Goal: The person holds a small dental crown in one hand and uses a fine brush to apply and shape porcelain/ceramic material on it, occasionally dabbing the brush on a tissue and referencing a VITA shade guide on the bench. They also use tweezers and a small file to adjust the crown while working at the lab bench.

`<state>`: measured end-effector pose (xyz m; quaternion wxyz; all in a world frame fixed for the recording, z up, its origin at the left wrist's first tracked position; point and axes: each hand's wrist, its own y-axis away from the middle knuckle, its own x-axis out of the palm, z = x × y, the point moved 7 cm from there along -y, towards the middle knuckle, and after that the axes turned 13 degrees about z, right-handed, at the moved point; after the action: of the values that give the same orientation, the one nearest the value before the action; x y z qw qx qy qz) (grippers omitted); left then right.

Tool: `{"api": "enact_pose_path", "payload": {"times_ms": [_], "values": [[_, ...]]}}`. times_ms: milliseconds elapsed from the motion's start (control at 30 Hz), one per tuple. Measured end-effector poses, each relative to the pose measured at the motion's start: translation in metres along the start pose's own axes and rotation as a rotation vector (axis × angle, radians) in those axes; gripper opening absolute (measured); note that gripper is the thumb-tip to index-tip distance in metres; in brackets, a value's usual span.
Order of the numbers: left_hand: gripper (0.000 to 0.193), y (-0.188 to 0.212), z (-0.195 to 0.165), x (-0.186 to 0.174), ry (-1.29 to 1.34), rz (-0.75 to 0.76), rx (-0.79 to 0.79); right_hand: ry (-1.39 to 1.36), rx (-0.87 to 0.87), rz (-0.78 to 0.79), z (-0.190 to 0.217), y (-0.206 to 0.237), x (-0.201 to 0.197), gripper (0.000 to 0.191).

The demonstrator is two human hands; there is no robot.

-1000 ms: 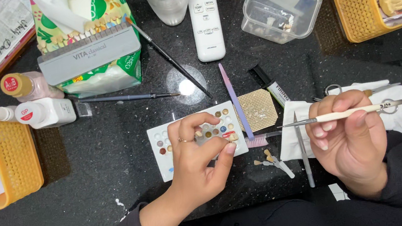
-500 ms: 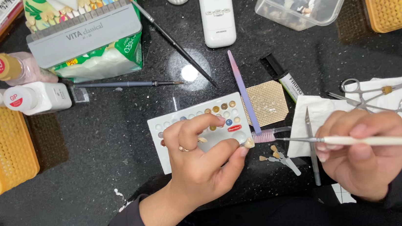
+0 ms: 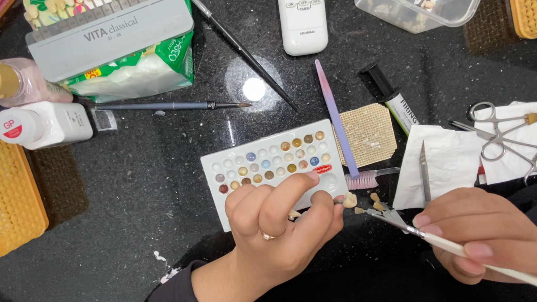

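My left hand, with a ring on one finger, pinches a small cream tooth-shaped piece at its fingertips, just in front of a white palette with several small wells of coloured paste. My right hand grips a thin white-handled brush, and its metal tip reaches left to within a short gap of the piece. Two more small tooth pieces lie on the black counter beside the brush tip.
A lilac brush, a square tan mesh pad, a black-capped tube, paper towels with forceps, two long dark brushes, a remote, a clear tub, bottles at the left, a grey shade-guide box and yellow baskets surround the work spot.
The view has shifted so the table items sit higher. My left hand has come off the palette toward me, holding the small piece. My right hand has dropped lower, tilting the brush tip toward it.
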<state>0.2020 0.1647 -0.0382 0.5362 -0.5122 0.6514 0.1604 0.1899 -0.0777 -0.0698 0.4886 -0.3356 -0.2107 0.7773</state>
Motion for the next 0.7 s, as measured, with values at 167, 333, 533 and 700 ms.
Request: {"api": "enact_pose_path", "payload": {"times_ms": [167,333,533,700], "values": [[0.015,-0.001,-0.005,-0.001,-0.143,-0.015,0.014,0.048,-0.036,0.066,0.001,-0.011,0.002,0.028],[0.014,-0.002,-0.006,-0.001,-0.179,0.006,0.004,0.09,-0.044,0.111,0.002,-0.016,0.006,0.031],[0.015,-0.004,-0.007,0.0,-0.21,0.012,-0.008,0.093,-0.012,0.154,0.002,-0.019,0.007,0.032],[0.015,-0.004,-0.009,0.0,-0.228,0.015,-0.004,0.063,-0.004,0.208,0.0,-0.022,0.006,0.034]]}}
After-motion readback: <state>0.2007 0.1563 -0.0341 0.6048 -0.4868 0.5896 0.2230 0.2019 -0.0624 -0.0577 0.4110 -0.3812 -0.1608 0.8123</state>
